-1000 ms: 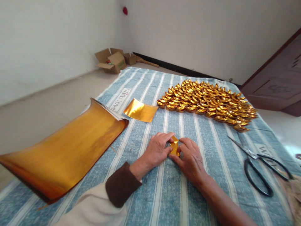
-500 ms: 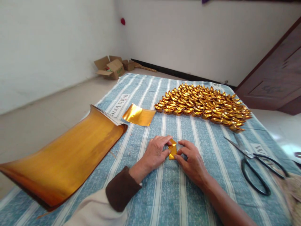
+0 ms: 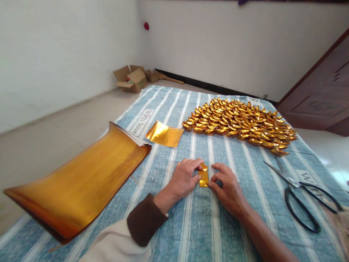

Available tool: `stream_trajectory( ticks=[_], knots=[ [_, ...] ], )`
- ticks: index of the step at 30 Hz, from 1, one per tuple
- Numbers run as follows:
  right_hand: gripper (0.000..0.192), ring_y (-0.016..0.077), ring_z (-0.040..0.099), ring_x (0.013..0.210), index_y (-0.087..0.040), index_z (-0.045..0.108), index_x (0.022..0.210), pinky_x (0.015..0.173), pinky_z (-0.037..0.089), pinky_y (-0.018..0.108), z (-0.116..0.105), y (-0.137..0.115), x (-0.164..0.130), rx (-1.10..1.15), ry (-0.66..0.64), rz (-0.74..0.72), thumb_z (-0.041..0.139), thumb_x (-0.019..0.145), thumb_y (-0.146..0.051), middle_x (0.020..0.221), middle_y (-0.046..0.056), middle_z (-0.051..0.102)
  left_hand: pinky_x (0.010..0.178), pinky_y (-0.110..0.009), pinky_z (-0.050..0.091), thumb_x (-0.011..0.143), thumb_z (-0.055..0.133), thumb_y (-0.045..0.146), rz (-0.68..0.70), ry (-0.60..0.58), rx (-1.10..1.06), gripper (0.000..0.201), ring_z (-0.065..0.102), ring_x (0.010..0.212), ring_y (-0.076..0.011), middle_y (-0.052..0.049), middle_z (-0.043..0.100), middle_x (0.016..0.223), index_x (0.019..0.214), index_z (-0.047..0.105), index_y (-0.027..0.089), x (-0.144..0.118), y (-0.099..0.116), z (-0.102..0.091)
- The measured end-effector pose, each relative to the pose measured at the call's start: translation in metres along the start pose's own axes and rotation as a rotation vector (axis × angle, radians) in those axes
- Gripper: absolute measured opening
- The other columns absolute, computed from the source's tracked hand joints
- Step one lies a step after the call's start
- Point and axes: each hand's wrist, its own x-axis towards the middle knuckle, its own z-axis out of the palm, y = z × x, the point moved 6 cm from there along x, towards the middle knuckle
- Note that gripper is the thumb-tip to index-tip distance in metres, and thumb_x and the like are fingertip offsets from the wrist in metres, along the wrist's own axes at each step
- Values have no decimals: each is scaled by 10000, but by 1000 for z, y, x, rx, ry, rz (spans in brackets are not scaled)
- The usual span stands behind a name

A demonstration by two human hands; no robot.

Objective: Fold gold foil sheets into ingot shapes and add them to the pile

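Observation:
A small folded piece of gold foil paper lies on the striped cloth between my hands. My left hand grips its left side, fingertips at the top corner and thumb lower down. At the lower right edge, my right hand pinches the paper with its thumb and bent fingers, while the index finger sits a little apart. Farther off, a loose square gold foil sheet lies slightly curled. Many folded gold paper ingots stand in close rows at the back right.
A stack of large gold sheets covers the left side of the table. Black-handled scissors lie open at the right. The blue striped tablecloth spreads beneath everything. An open cardboard box is on the floor beyond.
The whole view has shifted slightly, so things appear a little farther right. My hands keep nearly the same hold on the folded paper, with the right index finger slightly farther from it.

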Motion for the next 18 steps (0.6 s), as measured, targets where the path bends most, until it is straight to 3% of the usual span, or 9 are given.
stream_trajectory(
  ticks=[5, 10, 18],
  knots=[
    [138, 265, 546, 1094, -202, 582, 678, 957, 424, 463, 0, 0, 1, 19, 15, -20, 673, 775, -161, 1125, 86, 611, 902, -393, 419, 689, 704, 66, 3, 20, 8, 510, 597, 977, -245, -34, 711, 1001, 1176, 617, 188, 1, 0, -1],
    [117, 287, 538, 1129, -211, 617, 813, 974, 414, 483, 2, -7, -4, -70, 109, -38, 720, 759, -226, 1127, 97, 614, 889, -381, 430, 681, 692, 49, 20, 42, 16, 498, 603, 952, -233, -18, 714, 976, 1151, 632, 200, -1, 0, -2],
    [118, 283, 554, 1098, -204, 624, 702, 964, 407, 487, 9, -9, -2, -108, 93, 11, 735, 719, -171, 1130, 89, 608, 897, -351, 462, 721, 645, 86, 89, 172, -34, 355, 606, 956, -210, -18, 709, 968, 1052, 663, 211, -5, 6, -14]
  ],
)
